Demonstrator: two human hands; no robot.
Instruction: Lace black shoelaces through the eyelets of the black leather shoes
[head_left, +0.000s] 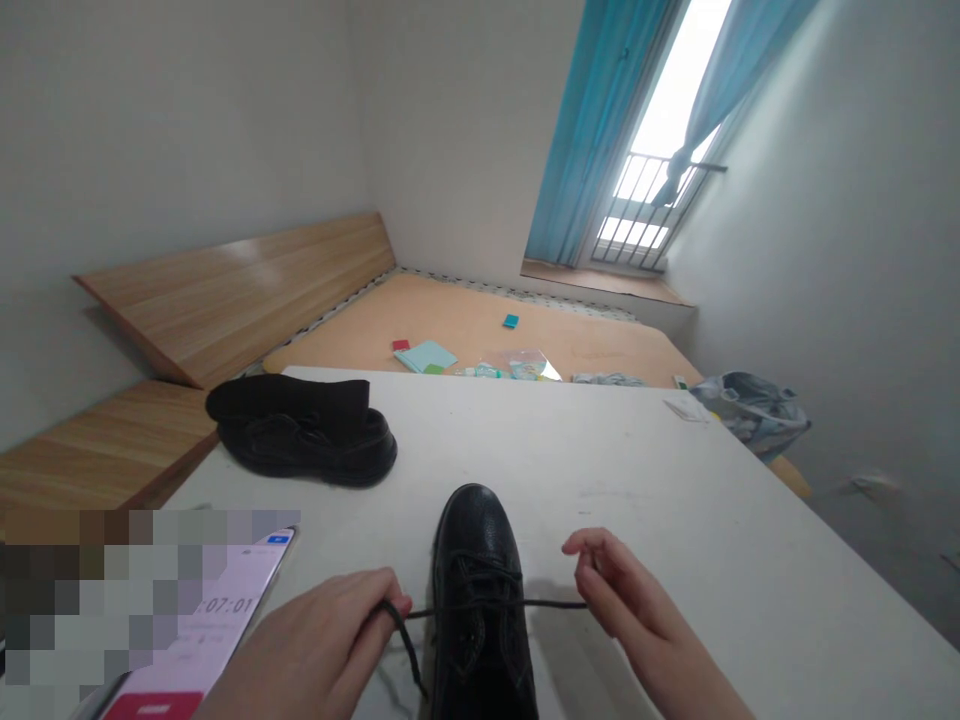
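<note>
Item: our L hand (315,640), pinched shut on black lace (551,604). Item: our R hand (645,610), half open, fingertips just off lace, no hold. Black shoe (480,620) btwn hands on white table (675,480). Note: we keep lace taut, pinch near shoe.

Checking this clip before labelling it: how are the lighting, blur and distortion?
Head view: the barred window is blown out to white by daylight; the wide lens bends the room's walls and tilts the white table; a blocky pixelated patch hides the lower-left corner; the black leather lace-up shoe, thin black shoelace, left hand and right hand look reasonably sharp, with only soft shadows beneath them.
</note>
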